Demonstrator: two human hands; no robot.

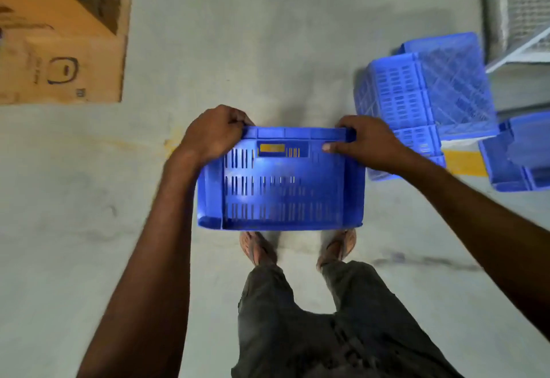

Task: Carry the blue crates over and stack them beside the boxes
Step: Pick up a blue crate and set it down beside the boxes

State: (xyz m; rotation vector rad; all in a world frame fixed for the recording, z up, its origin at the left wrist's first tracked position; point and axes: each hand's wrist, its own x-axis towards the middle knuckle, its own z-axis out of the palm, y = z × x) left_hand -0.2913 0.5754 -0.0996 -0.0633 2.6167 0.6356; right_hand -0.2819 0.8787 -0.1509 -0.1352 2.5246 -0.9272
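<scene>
Blue slotted plastic crate (279,181) hangs above the floor, left hand (212,135) and right hand (367,142) fingers clamped on its far rim for carrying toward the brown cardboard boxes (59,50).

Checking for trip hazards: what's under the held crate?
Below the crate show bare floor and two sandalled feet. The floor it covers can't be seen.

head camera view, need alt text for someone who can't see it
Seen from above, a person's left hand and right hand grip the far rim of a blue crate held above their feet. More blue crates sit on the concrete floor to the right, and a cardboard box is at upper left.
</scene>
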